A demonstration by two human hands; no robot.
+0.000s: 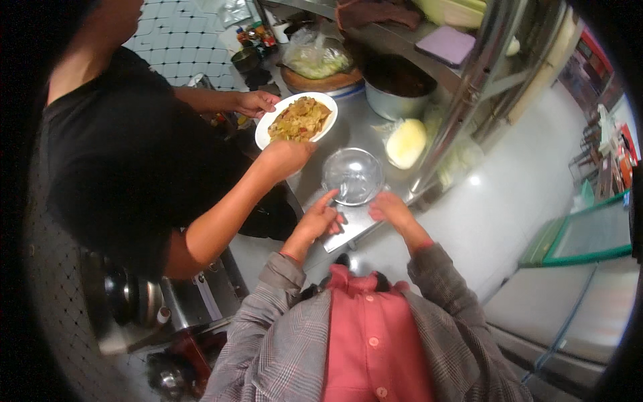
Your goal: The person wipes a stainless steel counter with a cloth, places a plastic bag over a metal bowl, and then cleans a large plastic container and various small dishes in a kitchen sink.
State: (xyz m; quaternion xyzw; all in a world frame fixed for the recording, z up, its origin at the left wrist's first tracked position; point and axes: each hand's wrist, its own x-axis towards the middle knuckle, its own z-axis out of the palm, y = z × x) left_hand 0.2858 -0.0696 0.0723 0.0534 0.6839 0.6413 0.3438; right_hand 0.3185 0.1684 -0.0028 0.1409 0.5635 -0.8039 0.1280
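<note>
A round bowl (353,173) with a shiny rim stands on the stainless steel counter (344,223) before me. Clear film or plastic seems to lie inside it. My left hand (317,220) is at the bowl's near left side, index finger stretched to the rim, other fingers loosely bent and holding nothing. On the near right, my right hand (391,207) is at or very close to the rim; blur hides whether its fingers pinch anything. Just beyond my left hand, a co-worker's two hands hold a white oval plate (262,135) of cooked food (301,120), tilted above the counter.
The co-worker in a black shirt (115,166) stands close on my left. Behind the bowl are a large pot (397,100), a pale yellow round item (407,143) and a bag of greens (316,58). A metal post (452,105) rises at the counter's right edge.
</note>
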